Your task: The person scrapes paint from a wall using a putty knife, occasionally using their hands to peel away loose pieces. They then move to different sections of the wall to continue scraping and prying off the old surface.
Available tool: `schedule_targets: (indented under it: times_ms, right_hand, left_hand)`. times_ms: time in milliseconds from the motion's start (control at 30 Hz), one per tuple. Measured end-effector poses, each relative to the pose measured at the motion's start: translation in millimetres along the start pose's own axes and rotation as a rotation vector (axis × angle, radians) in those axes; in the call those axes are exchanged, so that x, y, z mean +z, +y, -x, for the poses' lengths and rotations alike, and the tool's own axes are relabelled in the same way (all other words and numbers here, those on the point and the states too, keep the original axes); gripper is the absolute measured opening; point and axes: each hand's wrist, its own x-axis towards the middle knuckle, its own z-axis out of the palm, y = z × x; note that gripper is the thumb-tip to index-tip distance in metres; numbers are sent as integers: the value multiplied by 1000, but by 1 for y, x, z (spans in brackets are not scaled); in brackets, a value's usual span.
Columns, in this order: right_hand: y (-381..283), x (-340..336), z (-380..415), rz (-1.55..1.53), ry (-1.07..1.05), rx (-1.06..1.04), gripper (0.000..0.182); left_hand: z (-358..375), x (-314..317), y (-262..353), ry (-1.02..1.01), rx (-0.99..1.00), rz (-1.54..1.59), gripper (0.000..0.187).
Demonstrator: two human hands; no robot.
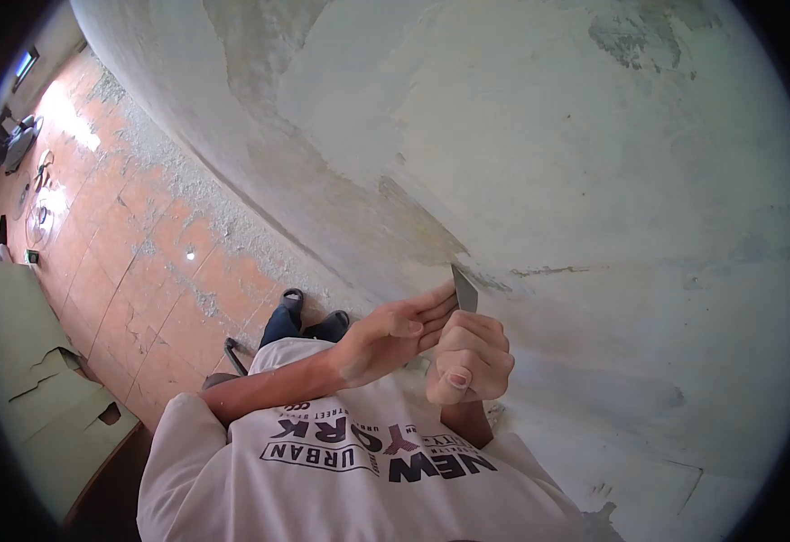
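Plaster, pale and patchy, covers the big curved wall [521,135] that fills most of the view, with grey-brown bare patches where the coat has come away and a ragged edge line running just beside the tool. Below and to the left lies the dusty red-tiled floor [142,244], speckled with fallen plaster crumbs along the foot of the wall. A flat sheet of torn brown cardboard [43,379] lies at the left edge, and the person's white printed T-shirt [368,470] fills the bottom of the frame, with dark sandalled feet [305,312] showing against the tiles.

The right hand [469,357] is curled in a closed fist around the handle of a small flat-bladed metal scraper [464,291], thumb pressed on the front; the handle itself is hidden inside the fist. The blade stands upright with its tip touching or just off the wall at the ragged edge; which of the two I cannot tell. The left hand [399,330] lies with fingers stretched out and together, their tips resting against the blade's lower part, steadying rather than clasping it.

To scrape well from here, I judge the blade should be kept at a shallow angle to the wall, worked under the loose edge, with the left fingers kept behind the cutting edge.
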Motion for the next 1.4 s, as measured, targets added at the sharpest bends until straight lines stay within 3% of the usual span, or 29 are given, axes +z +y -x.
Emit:
schedule_targets:
  times_ms: [233, 433, 500, 533, 633, 767, 867, 1167, 1267, 1333, 1400]
  right_hand:
    - [30, 17, 40, 107, -33, 106, 39]
    - [18, -1, 29, 38, -36, -47, 38]
    - [50, 7, 63, 130, 108, 261, 38]
    - [70, 5, 91, 144, 61, 286, 37]
    - [66, 20, 88, 134, 58, 252, 38]
    - [43, 6, 69, 11, 67, 114, 40]
    - [34, 7, 69, 12, -27, 66, 37]
    - [34, 11, 67, -39, -92, 24, 36]
    - [45, 10, 64, -44, -116, -6, 43]
    - [45, 5, 64, -38, -128, 6, 30]
    - [56, 8, 67, -57, -75, 23, 29]
  left_hand:
    - [6, -45, -13, 105, -82, 11, 92]
    - [1, -21, -14, 44, 8, -14, 89]
    - [0, -67, -29, 195, -19, 6, 85]
    - [1, -83, -38, 230, -45, -10, 71]
    - [8, -77, -36, 245, -60, -52, 66]
    - [12, -54, -32, 127, -29, -18, 85]
    - [23, -45, -24, 153, -85, -84, 95]
    - [27, -41, -12, 161, -116, -142, 99]
    - [25, -54, -19, 199, -98, -104, 99]
    - [16, -47, -15, 187, -82, -95, 98]
    - [14, -48, -18, 171, -73, -85, 96]
